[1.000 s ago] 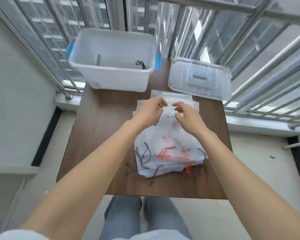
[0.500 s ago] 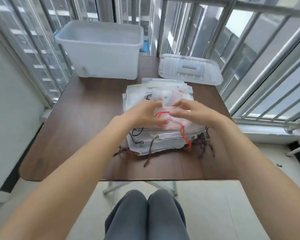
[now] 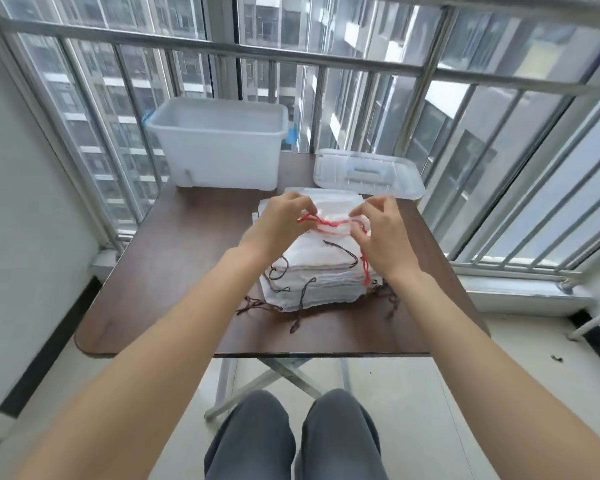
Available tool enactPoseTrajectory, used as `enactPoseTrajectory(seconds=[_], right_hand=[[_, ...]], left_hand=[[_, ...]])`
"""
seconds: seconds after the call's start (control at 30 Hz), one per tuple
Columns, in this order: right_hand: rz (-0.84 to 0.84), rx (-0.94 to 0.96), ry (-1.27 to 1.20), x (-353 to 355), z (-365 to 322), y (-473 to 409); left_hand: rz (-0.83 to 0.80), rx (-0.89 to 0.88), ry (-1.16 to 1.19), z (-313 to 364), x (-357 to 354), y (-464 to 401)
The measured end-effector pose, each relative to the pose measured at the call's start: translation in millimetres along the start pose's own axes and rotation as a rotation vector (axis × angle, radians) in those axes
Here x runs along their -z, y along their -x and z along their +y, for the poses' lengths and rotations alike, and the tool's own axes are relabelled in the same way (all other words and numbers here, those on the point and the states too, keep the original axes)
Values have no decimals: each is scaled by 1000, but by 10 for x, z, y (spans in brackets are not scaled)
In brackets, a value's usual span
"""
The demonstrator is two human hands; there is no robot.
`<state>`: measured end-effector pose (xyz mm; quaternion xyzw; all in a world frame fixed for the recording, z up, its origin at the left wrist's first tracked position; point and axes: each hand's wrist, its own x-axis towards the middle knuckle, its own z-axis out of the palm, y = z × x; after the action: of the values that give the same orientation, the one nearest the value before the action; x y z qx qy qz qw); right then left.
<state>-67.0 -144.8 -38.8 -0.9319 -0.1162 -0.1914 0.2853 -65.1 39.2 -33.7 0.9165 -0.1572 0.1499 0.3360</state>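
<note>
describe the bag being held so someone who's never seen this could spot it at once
On the dark brown table, nearer than the white tub, sits a stack of flat white drawstring bags. Above that stack, the left hand and right hand pinch one small white bag between them. It alone has a red cord; the cords below are dark.
</note>
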Motion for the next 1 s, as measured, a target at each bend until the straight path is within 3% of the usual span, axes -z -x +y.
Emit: enactPoseTrajectory(seconds=[0.13,0.27,0.4,0.6,0.87,1.0], right_hand=[[140,-87,144,-12,-75,-25],[52,-166,-108,-39,-155,-73],[66,-303,-446,2,-153,-105],[-59,-265,-553,75,-100,-110],[-32,-238,-467,68,-1,-115],[-42,-296,-512,63,75,-123]], left_hand=[[-4,-46,-154,-33,146,-14],[-43,-36,-409,-74,198,-40],[-175,31,-625,-14,285,-42],[-249,118,-509,-217,341,-194],[-338,140,-514,-216,309,-156],[-252,92,-382,-280,322,-156]])
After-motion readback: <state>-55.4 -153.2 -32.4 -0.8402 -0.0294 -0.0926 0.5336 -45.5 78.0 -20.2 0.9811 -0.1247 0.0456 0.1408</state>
